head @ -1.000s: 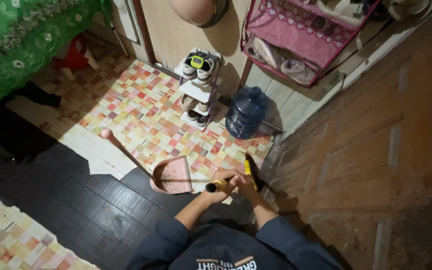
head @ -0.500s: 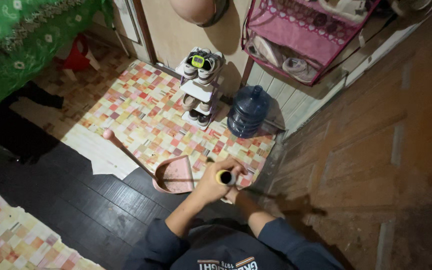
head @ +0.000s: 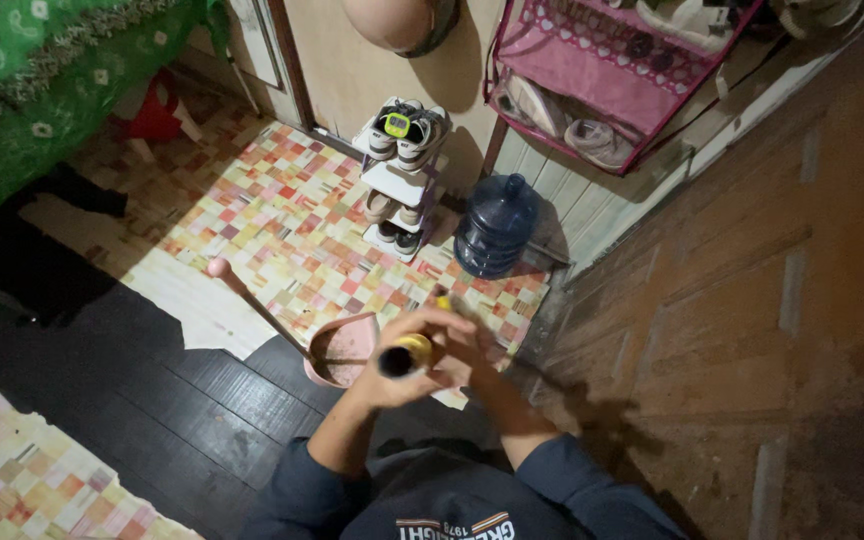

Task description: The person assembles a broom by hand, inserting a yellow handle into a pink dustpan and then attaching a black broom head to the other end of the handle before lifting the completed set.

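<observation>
The floor was dark planks beside a checkered mat (head: 292, 230). My left hand (head: 397, 365) and right hand (head: 467, 350) were both closed around the yellow broom handle (head: 404, 354), above the pink dustpan (head: 340, 350).

you're standing in a lived-in room of a home, near its doorway. a small white shoe rack (head: 397, 180) with pairs of sneakers stands against the wall, just beside a big blue water jug (head: 494, 228). a pink fabric hanging organiser (head: 602, 70) holding more shoes sits higher on the wall. patchwork-patterned vinyl flooring (head: 282, 220) covers part of the dark floorboards (head: 152, 400), a green patterned cloth (head: 42, 90) drapes at the upper left, and a pink long-handled dustpan (head: 344, 352) rests on the floor.
</observation>
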